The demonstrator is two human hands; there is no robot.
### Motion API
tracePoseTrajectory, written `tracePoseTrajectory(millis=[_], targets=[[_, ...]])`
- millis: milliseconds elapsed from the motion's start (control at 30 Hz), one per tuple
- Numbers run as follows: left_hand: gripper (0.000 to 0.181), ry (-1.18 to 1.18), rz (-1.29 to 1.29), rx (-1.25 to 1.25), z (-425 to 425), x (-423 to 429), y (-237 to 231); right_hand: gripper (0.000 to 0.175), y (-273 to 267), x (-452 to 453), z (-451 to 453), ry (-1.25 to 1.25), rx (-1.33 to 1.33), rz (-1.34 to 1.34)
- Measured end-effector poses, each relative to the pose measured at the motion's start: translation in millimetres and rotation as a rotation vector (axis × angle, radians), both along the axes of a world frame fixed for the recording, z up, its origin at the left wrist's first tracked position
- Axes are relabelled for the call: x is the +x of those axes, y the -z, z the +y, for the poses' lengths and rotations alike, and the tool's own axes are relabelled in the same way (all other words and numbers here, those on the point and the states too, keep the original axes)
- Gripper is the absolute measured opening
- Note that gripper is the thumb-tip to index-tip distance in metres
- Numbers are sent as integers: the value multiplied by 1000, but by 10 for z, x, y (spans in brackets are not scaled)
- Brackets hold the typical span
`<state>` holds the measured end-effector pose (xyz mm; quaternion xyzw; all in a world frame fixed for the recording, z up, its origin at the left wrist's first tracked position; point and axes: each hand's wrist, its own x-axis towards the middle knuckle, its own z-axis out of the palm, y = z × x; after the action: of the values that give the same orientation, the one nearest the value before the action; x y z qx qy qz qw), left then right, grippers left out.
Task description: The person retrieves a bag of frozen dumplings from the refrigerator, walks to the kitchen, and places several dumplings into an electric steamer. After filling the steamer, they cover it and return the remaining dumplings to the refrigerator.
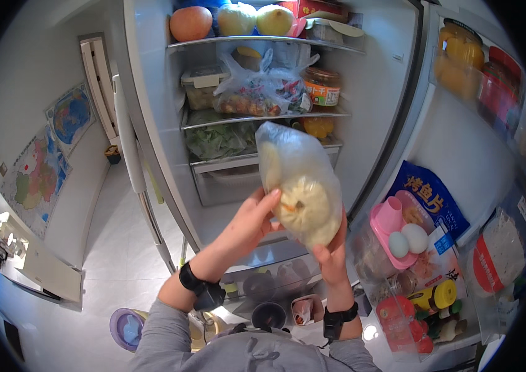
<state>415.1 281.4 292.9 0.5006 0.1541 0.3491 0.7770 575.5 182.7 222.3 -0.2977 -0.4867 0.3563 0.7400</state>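
Note:
Between my hands is a clear plastic bag (298, 144) with pleated steamed buns (307, 204) inside, held up before an open refrigerator (374, 93). My left hand (253, 216) grips the bag's left side, thumb on the front near a bun's pleated top. The lower right side rests in my right hand (335, 258), whose thumb shows at the bottom edge and whose fingers are mostly hidden behind. Behind the bag, a shelf carries a knotted plastic bag (258, 88) of red-wrapped items, a lidded container (202, 86) and a jar (322, 88). Leafy greens (219, 137) in plastic lie one shelf lower.
The open door (467, 139) on the right holds jars (458, 51), a pink egg tray (386, 232) with two eggs (407, 239), food packets (430, 200) and bottles (435, 295). Large round fruits (237, 19) sit on the top shelf. A mop handle (128, 135) stands left; a purple bucket (125, 328) is below.

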Motion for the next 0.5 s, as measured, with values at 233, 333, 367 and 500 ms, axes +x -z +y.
tracePoseTrajectory(millis=[233,333,367,500], targets=[[51,-87,54,14,474,226,-685,76,-616,47,485,151,37,3],[54,-158,23,57,795,298,-879,75,-894,63,799,146,32,-48],[56,-175,6,78,952,319,-929,75,-983,44,899,145,20,-55],[58,-350,41,135,1539,345,-1130,69,-1249,-57,1389,76,-52,-90]])
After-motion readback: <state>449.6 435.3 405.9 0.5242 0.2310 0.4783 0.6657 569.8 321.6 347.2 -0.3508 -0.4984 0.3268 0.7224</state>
